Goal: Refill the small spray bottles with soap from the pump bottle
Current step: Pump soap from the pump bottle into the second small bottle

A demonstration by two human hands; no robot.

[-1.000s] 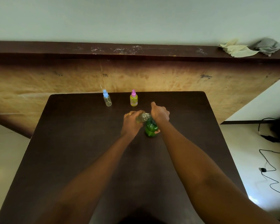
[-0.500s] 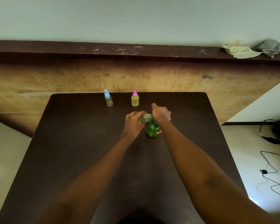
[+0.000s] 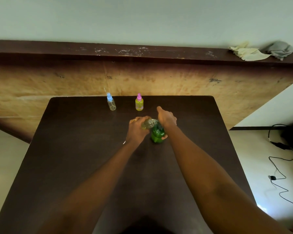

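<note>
On the dark table (image 3: 78, 149) stands a green pump bottle (image 3: 157, 134). My right hand (image 3: 166, 118) lies over its pump head, with the thumb curled round the bottle's lower side. My left hand (image 3: 137, 128) grips a small clear bottle (image 3: 148, 124) with no cap, tilted so its neck points toward the pump's spout. Farther back stand two capped spray bottles: a clear one with a blue cap (image 3: 111, 102) and a yellow-filled one with a pink cap (image 3: 139, 102). The pump's spout is hidden under my right hand.
A wooden panel with a dark ledge (image 3: 108, 51) rises behind the table. Two crumpled cloths (image 3: 249, 52) lie on the ledge at the right. A black cable (image 3: 281, 166) runs across the floor to the right of the table.
Both hands stay on the green pump bottle and the small clear bottle. Nothing else has visibly shifted.
</note>
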